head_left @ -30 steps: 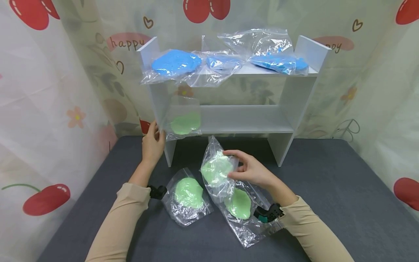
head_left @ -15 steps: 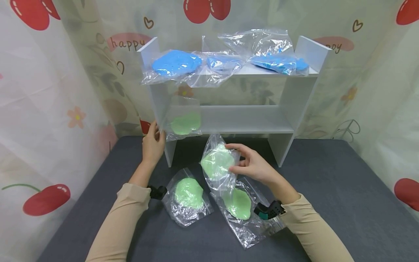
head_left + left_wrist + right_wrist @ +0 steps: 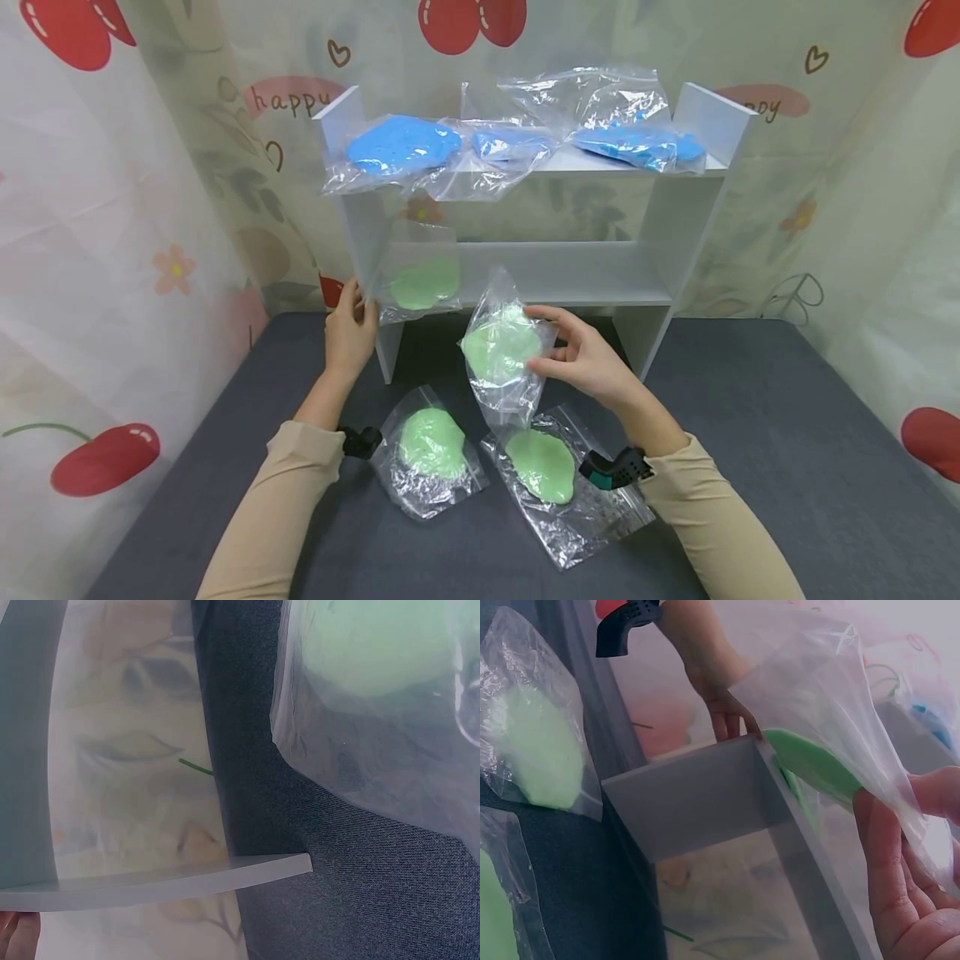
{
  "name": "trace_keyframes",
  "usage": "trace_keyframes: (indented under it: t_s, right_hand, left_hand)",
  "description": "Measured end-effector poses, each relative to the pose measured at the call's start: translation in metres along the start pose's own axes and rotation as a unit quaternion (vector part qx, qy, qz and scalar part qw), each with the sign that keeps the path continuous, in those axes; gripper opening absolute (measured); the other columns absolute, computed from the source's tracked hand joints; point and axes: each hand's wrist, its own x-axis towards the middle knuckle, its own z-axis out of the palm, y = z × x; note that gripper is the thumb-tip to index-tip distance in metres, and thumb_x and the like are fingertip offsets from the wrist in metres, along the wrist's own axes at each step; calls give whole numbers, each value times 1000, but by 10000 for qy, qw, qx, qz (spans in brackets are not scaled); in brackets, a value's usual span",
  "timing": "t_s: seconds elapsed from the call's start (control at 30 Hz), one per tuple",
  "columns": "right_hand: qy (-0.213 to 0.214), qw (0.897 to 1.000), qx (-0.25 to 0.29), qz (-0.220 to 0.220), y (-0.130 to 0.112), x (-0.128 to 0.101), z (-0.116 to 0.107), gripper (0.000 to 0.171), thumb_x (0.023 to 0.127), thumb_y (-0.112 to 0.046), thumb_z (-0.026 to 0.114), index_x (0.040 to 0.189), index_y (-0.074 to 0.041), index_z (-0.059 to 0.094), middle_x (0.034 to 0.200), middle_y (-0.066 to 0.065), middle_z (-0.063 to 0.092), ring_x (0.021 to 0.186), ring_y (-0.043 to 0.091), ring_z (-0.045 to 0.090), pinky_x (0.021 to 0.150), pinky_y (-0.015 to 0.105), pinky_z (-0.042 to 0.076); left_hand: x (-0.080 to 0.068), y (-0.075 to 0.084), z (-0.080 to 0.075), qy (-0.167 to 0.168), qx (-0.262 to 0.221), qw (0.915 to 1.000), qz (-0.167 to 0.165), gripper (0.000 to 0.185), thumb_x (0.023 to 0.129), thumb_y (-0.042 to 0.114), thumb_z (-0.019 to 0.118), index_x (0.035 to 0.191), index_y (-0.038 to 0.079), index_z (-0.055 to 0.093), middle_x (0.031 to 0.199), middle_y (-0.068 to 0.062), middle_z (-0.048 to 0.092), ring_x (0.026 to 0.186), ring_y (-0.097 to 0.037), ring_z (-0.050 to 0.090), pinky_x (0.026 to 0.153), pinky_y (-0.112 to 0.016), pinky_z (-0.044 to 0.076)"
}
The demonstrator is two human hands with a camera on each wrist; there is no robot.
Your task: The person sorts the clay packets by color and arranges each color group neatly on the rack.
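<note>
Two shelves make up the white rack (image 3: 678,208) standing at the back of the dark grey bench (image 3: 787,467), in front of a curtain (image 3: 112,208) printed with cherries. Three clear bags of blue dough (image 3: 401,146) lie in a row along the upper shelf, the left one hanging a little over the edge. One bag of green dough (image 3: 422,282) rests at the left end of the lower shelf, just beside the rack's left side panel.

On the bench in front of the rack lie two more clear bags, each with a flat green lump inside: the left bag (image 3: 430,446) near the left forearm, the right bag (image 3: 551,471) just under the right wrist, close together.

The right hand (image 3: 588,362) holds a fourth green bag, the lifted bag (image 3: 501,348), up off the bench in front of the lower shelf; its fingers (image 3: 889,862) are curled round the bag's right side, thumb beneath and fingertips over the top, and the plastic stands upright with its loose mouth pointing up. The left hand (image 3: 348,329) rests against the rack's left side panel, fingers lightly curled round the front edge. Both arms wear beige sleeves with a dark camera mount at each wrist.
</note>
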Motion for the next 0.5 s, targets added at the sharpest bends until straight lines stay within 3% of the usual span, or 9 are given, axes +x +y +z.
trace_keyframes:
  t_s: [0.5]
  right_hand:
    - [297,9994,161,119,-6,6,-3,68,85,-2,64,144,-13,33,149,5,28,84,9,66,76,22,53]
  left_hand:
    - [0,0,-1,-6,-27,10000,26,44,97,14,48,140,11,41,131,-22,55,113,-37,59,83,-51,53]
